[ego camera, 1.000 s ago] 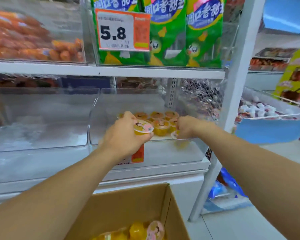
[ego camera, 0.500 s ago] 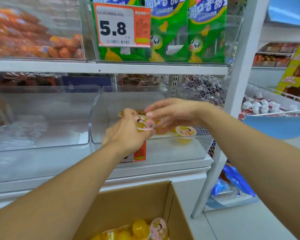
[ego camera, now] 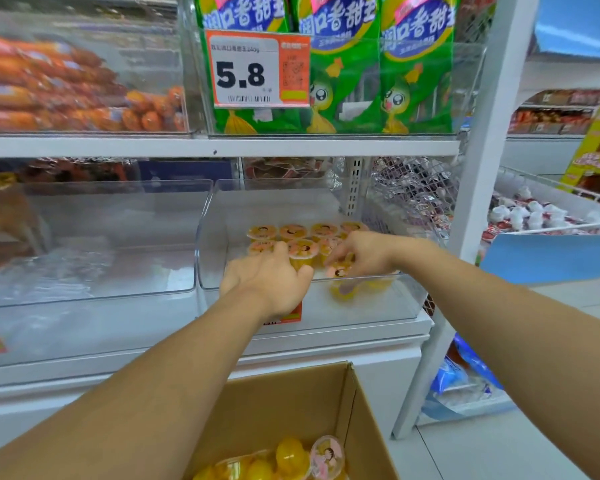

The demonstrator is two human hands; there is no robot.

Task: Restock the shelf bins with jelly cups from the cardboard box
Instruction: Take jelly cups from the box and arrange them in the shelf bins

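Observation:
Both hands reach into the clear shelf bin (ego camera: 388,306) on the right. My left hand (ego camera: 269,277) grips a yellow jelly cup (ego camera: 302,253) with a pink lid, held upright beside the cups standing in the bin. My right hand (ego camera: 364,252) pinches another jelly cup (ego camera: 339,273) just above the bin's front right floor. Several jelly cups (ego camera: 293,232) stand in rows at the back of the bin. The cardboard box (ego camera: 291,400) sits open below, with more yellow jelly cups (ego camera: 291,455) in it.
A second clear bin (ego camera: 94,296) stands to the left. The shelf above (ego camera: 222,147) carries green snack bags (ego camera: 343,64), a 5.8 price tag (ego camera: 257,69) and sausages (ego camera: 49,88). A white upright post (ego camera: 482,202) is right of the bin, with a wire basket (ego camera: 551,209) beyond it.
My right hand took the cup from my left hand's side and lowered it to the bin's front right. My left hand dropped into the bin with its own cup.

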